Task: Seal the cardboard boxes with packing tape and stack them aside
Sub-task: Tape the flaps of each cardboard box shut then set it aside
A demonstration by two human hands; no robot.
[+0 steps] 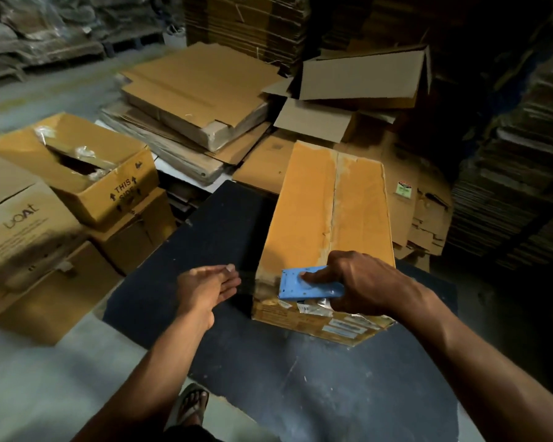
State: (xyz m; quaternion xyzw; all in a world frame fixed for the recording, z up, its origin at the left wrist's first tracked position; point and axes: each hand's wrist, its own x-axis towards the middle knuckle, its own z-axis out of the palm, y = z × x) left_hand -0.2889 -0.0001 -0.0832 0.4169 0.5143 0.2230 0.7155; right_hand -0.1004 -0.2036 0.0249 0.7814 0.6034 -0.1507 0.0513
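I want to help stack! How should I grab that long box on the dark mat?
Probably by its two long sides, one hand each. The long box lies flat on the dark mat, too wide for one hand. Its left side is free; the right hand with the blue tape tool is over the near end.

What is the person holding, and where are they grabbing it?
The right hand grips a blue tape dispenser by its right end, thumb on its flat side. The left hand holds nothing.

left hand flat, right hand gripping
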